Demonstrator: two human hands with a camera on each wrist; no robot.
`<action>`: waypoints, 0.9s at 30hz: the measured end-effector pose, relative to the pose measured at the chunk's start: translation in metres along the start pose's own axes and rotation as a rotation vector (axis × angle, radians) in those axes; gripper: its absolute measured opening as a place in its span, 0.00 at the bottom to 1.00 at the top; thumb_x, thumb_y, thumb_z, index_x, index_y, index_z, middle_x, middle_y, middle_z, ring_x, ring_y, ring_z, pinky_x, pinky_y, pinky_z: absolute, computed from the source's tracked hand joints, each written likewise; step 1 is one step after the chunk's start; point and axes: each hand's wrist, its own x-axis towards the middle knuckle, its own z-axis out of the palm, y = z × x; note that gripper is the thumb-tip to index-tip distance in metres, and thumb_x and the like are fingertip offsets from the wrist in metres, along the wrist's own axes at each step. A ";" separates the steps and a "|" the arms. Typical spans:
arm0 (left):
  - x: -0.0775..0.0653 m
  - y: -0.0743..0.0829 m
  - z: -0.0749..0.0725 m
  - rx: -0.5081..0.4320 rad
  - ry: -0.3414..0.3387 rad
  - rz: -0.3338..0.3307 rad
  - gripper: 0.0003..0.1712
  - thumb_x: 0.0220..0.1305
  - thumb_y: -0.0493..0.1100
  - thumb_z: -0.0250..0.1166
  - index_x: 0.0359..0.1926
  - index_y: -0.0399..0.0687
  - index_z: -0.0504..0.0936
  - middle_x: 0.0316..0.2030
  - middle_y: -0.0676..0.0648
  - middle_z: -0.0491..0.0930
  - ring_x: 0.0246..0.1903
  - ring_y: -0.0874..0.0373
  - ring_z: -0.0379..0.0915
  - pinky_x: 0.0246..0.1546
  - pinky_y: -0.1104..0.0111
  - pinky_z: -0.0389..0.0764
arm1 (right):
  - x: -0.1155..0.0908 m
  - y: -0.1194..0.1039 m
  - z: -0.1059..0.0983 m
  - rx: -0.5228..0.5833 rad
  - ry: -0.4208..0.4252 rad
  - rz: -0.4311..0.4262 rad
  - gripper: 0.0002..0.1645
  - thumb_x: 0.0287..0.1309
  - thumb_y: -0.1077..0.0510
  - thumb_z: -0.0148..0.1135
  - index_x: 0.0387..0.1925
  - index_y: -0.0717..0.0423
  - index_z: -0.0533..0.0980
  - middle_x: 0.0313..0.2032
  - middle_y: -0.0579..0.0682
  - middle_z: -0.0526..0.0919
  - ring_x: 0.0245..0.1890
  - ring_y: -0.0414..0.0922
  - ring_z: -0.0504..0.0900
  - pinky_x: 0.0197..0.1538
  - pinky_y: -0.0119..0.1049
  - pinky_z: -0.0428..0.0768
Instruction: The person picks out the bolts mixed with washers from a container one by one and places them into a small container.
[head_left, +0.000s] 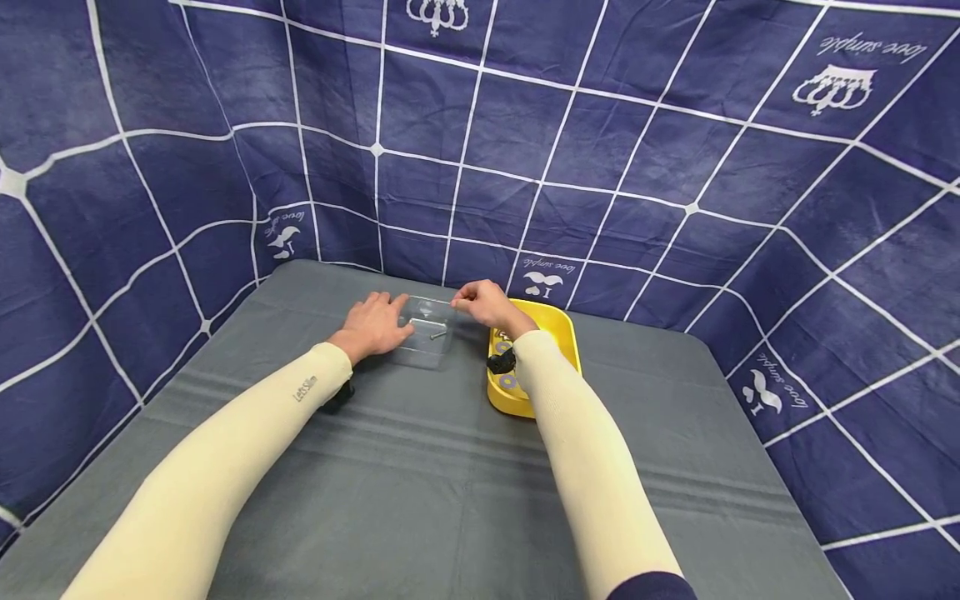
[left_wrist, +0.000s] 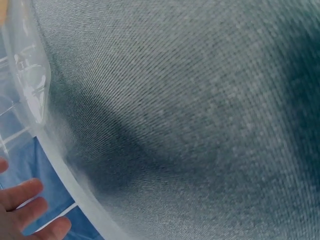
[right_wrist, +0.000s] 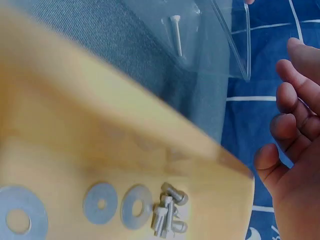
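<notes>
A clear plastic box (head_left: 418, 360) stands on the grey table, with one metal screw (right_wrist: 177, 36) lying inside. My left hand (head_left: 375, 325) is at the box's left side, thumb and fingertips overlapping its edge; the left wrist view shows its fingers extended. Over the box's right rim is my right hand (head_left: 486, 303), fingers loosely bent and thumb close to the index finger. Nothing shows in its grasp. Below the right wrist sits a yellow tray (head_left: 567, 333), holding several flat washers (right_wrist: 100, 203) and a small cluster of bolts (right_wrist: 170, 210).
The grey cloth-covered table (head_left: 375, 492) extends toward me. A blue curtain (head_left: 570, 150) with white lines rises behind the table and along both sides. Black wrist gear (head_left: 501, 361) by the right wrist overlaps the yellow tray.
</notes>
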 end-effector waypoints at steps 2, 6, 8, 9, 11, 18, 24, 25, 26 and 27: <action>0.001 -0.001 -0.001 0.002 0.000 0.003 0.41 0.68 0.60 0.55 0.75 0.46 0.61 0.65 0.33 0.69 0.67 0.36 0.62 0.62 0.39 0.67 | -0.002 0.001 -0.003 0.007 0.000 0.002 0.11 0.66 0.52 0.64 0.40 0.55 0.86 0.34 0.47 0.85 0.34 0.40 0.75 0.39 0.31 0.72; 0.002 -0.001 -0.005 -0.002 0.009 0.007 0.41 0.68 0.61 0.56 0.74 0.45 0.63 0.65 0.32 0.69 0.67 0.36 0.62 0.62 0.39 0.67 | -0.006 0.004 -0.007 0.013 0.007 0.008 0.11 0.66 0.53 0.64 0.41 0.55 0.86 0.34 0.48 0.84 0.34 0.42 0.75 0.39 0.32 0.72; 0.002 -0.001 -0.007 -0.009 0.017 0.007 0.41 0.68 0.61 0.56 0.74 0.44 0.63 0.64 0.32 0.69 0.67 0.36 0.62 0.62 0.39 0.67 | -0.008 0.007 -0.009 0.016 0.010 0.009 0.11 0.66 0.53 0.64 0.41 0.56 0.85 0.34 0.48 0.83 0.33 0.42 0.74 0.39 0.32 0.71; 0.002 0.000 -0.008 -0.008 0.018 0.010 0.41 0.68 0.60 0.56 0.74 0.43 0.63 0.64 0.31 0.69 0.67 0.35 0.61 0.62 0.39 0.67 | -0.009 0.008 -0.010 0.014 0.010 0.010 0.11 0.66 0.53 0.64 0.41 0.56 0.85 0.33 0.48 0.83 0.33 0.41 0.74 0.38 0.32 0.71; 0.003 0.001 -0.010 -0.014 0.021 0.013 0.41 0.68 0.60 0.56 0.74 0.43 0.63 0.65 0.31 0.68 0.67 0.36 0.61 0.63 0.40 0.67 | -0.011 0.011 -0.013 0.013 0.011 0.010 0.11 0.67 0.53 0.63 0.40 0.56 0.85 0.32 0.48 0.83 0.32 0.41 0.74 0.37 0.31 0.71; 0.006 0.013 -0.013 -0.031 0.031 0.032 0.40 0.69 0.58 0.55 0.74 0.40 0.63 0.67 0.31 0.67 0.68 0.35 0.60 0.65 0.40 0.64 | -0.020 0.019 -0.020 0.004 0.016 0.014 0.12 0.66 0.53 0.63 0.41 0.56 0.85 0.31 0.47 0.82 0.32 0.40 0.73 0.37 0.31 0.70; 0.007 0.027 -0.016 -0.043 0.039 0.058 0.39 0.69 0.57 0.54 0.74 0.40 0.63 0.68 0.31 0.65 0.70 0.35 0.57 0.66 0.40 0.63 | -0.025 0.026 -0.025 0.008 0.011 0.014 0.12 0.67 0.53 0.62 0.42 0.57 0.85 0.34 0.48 0.83 0.33 0.41 0.75 0.39 0.32 0.71; 0.007 0.029 -0.016 -0.047 0.041 0.063 0.39 0.69 0.57 0.54 0.74 0.40 0.63 0.68 0.31 0.64 0.70 0.35 0.56 0.66 0.40 0.63 | -0.026 0.027 -0.026 0.010 0.011 0.012 0.12 0.67 0.53 0.62 0.42 0.57 0.85 0.34 0.49 0.84 0.33 0.41 0.75 0.39 0.32 0.72; 0.007 0.031 -0.016 -0.048 0.043 0.069 0.39 0.69 0.56 0.54 0.74 0.40 0.62 0.69 0.31 0.64 0.70 0.35 0.56 0.66 0.40 0.63 | -0.027 0.028 -0.027 0.015 0.010 0.011 0.12 0.67 0.54 0.62 0.43 0.57 0.85 0.34 0.49 0.84 0.34 0.41 0.75 0.39 0.32 0.72; 0.008 0.034 -0.017 -0.049 0.045 0.075 0.39 0.69 0.56 0.53 0.74 0.40 0.62 0.69 0.31 0.64 0.70 0.35 0.56 0.66 0.41 0.64 | -0.027 0.029 -0.028 0.021 0.010 0.014 0.12 0.67 0.54 0.62 0.43 0.57 0.84 0.34 0.49 0.84 0.34 0.41 0.75 0.39 0.32 0.72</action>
